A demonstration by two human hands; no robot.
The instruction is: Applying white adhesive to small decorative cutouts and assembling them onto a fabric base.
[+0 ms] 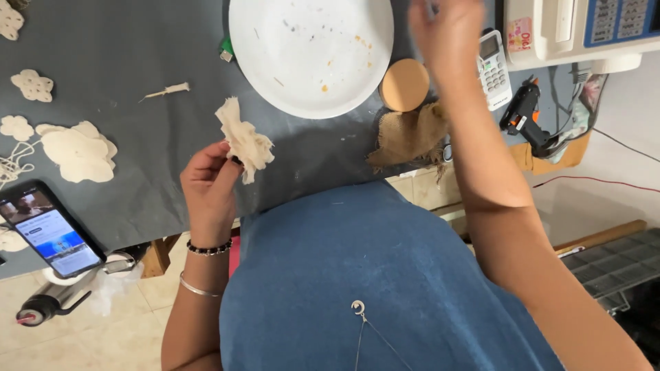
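Two bare hands work above a grey table (137, 41). The left hand (210, 180) pinches a cream fabric flower (244, 141) between thumb and fingertips, at about 9 o'clock from the view's centre. The right hand (447, 31), raised at 1 o'clock and blurred, shows no readable finger state. A white plate (311, 51) lies at 12 o'clock, with a round cork coaster (404, 84) and a burlap scrap (411, 134) just beside it. A smartphone (48, 230) lies at 8 o'clock.

my cloth flower (245, 141): cream | table cover (151, 82): slate grey | plate (311, 51): white, orange specks | burlap (410, 135): tan | glue gun (524, 113): black, orange trigger | my shirt (385, 275): blue
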